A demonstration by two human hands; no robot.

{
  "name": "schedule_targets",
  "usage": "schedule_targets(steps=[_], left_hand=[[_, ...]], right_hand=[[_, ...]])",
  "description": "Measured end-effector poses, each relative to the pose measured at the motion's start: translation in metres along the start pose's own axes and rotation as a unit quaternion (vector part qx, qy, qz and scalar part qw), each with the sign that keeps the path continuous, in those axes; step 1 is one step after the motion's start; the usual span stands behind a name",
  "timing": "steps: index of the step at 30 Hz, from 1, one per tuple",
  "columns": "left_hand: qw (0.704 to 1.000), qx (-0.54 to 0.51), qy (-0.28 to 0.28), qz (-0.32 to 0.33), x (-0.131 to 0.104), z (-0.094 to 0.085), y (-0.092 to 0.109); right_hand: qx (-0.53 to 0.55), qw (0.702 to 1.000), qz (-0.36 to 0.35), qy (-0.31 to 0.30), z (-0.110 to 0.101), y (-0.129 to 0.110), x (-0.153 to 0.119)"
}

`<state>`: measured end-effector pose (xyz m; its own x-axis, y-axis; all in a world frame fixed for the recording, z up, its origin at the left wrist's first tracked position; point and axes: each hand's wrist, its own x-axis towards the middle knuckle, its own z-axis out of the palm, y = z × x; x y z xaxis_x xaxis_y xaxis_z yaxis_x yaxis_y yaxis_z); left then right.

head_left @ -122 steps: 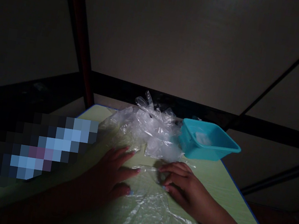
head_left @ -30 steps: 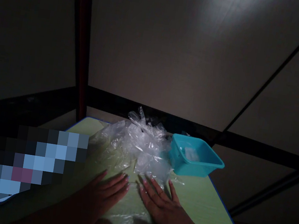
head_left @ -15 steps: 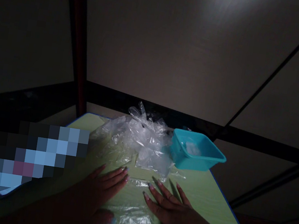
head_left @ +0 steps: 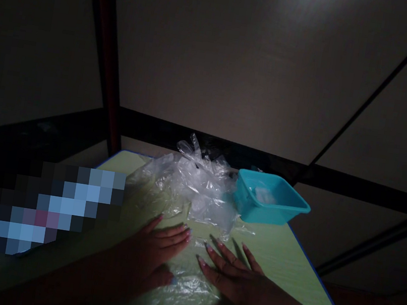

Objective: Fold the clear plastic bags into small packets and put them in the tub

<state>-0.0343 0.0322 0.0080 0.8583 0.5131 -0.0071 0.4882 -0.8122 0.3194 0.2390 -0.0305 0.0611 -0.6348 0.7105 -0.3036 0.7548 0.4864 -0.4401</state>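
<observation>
A clear plastic bag lies spread flat on the green tabletop between my hands. My left hand rests palm down at its left side, fingers stretched out and thumb apart. On the right side my right hand also lies palm down, with its fingers spread over the film. Just beyond my fingertips is a crumpled heap of clear plastic bags. A turquoise plastic basket stands to the right of the heap, with a small pale, see-through item inside.
The green table has a blue edge and reaches toward a wall with a dark band. At the left table edge, a pixelated bluish patch hides whatever is there. The lighting is dim.
My left hand has slid right and slightly forward across the film, closer to my right hand. The right hand stays in nearly the same place. The view has shifted slightly.
</observation>
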Motion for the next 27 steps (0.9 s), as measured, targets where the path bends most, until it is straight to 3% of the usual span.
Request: schedule_targets(steps=[7,11,16,27], left_hand=[[1.0,0.005,0.024,0.004,-0.001,0.005,-0.002],[0.999,0.015,0.04,0.003,0.0,0.01,-0.005],[0.998,0.024,0.058,-0.003,-0.002,0.012,-0.004],[0.992,0.078,0.005,-0.095,-0.023,0.009,0.003]], right_hand=[[-0.043,0.992,-0.015,0.118,0.013,0.005,0.029],[-0.055,0.993,-0.036,0.101,0.022,0.005,0.043],[-0.059,0.994,-0.018,0.092,0.027,0.003,0.039],[-0.055,0.996,-0.005,0.071,0.02,0.004,0.034]])
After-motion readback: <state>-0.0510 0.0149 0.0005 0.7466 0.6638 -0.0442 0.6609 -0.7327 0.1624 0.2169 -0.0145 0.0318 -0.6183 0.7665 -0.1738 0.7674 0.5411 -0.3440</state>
